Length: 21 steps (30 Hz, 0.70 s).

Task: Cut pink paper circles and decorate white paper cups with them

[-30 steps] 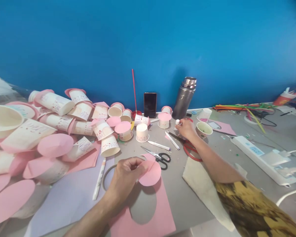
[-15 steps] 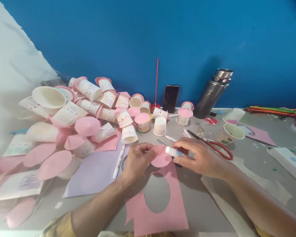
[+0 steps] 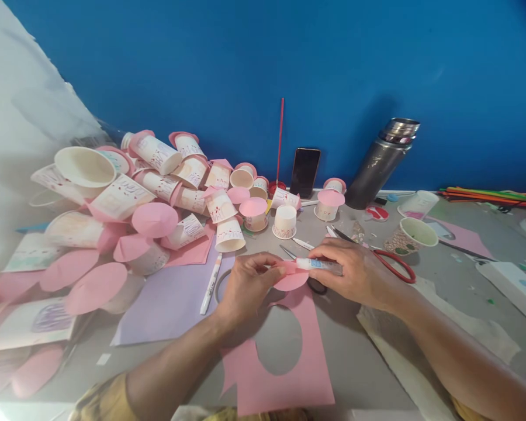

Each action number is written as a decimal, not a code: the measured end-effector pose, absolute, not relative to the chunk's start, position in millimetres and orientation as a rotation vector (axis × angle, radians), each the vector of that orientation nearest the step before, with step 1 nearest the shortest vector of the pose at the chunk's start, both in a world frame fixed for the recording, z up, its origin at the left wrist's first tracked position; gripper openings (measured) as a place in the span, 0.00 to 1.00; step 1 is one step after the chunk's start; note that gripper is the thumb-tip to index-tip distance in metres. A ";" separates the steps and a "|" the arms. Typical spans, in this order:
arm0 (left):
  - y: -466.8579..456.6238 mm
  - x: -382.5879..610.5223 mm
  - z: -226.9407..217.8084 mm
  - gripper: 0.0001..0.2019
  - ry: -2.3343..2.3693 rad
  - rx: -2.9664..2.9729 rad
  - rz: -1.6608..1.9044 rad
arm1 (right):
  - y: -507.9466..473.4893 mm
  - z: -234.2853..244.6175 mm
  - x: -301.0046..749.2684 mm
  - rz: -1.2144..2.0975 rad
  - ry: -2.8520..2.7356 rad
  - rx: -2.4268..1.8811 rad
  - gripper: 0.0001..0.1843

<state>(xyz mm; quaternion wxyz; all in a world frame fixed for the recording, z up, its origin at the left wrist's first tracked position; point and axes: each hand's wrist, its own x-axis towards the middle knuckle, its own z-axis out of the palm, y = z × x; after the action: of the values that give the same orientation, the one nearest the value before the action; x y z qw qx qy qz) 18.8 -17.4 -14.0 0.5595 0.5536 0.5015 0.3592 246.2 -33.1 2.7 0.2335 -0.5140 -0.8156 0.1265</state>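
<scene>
My left hand [image 3: 245,285] pinches a pink paper circle [image 3: 291,281] above the table. My right hand [image 3: 355,272] grips a small white glue tube [image 3: 319,265] and holds its tip against the upper edge of the circle. Below both hands lies a pink paper sheet [image 3: 289,383] with a round hole cut out of it. Black-handled scissors [image 3: 289,252] lie partly hidden behind my hands.
A heap of paper cups with pink paper lids [image 3: 158,193] fills the left. A lilac sheet [image 3: 170,304], a white marker [image 3: 211,284], red scissors [image 3: 392,264], a steel flask [image 3: 379,164], a phone [image 3: 305,172], a green-lined cup [image 3: 409,235] and a power strip [image 3: 515,286] surround my hands.
My right hand came back from the far table with the glue tube and brought its tip onto the pink circle. The view swung left and tilted.
</scene>
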 end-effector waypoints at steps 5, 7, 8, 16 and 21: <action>-19.5 19.5 -12.9 0.09 1.278 1.554 0.830 | -35.3 3.1 241.7 0.362 -2.280 -1.393 0.08; -20.7 20.0 -12.7 0.09 1.299 1.611 0.811 | -36.5 2.6 238.5 0.384 -2.270 -1.395 0.10; -21.4 20.3 -13.2 0.08 1.310 1.630 0.800 | -37.1 1.8 236.9 0.387 -2.270 -1.381 0.11; -23.6 20.0 -24.1 0.07 1.269 1.869 0.902 | -38.9 -10.4 230.2 0.246 -2.320 -1.192 0.09; -22.9 19.1 -25.5 0.08 1.260 1.907 0.935 | -36.6 -11.1 231.1 0.235 -2.349 -1.100 0.09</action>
<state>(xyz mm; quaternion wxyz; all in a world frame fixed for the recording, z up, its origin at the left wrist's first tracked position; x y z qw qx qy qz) 19.1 -22.9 -25.5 0.3299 0.7289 0.4817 0.3575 231.1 -36.6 -11.1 0.2655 -0.4072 -0.8695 0.0871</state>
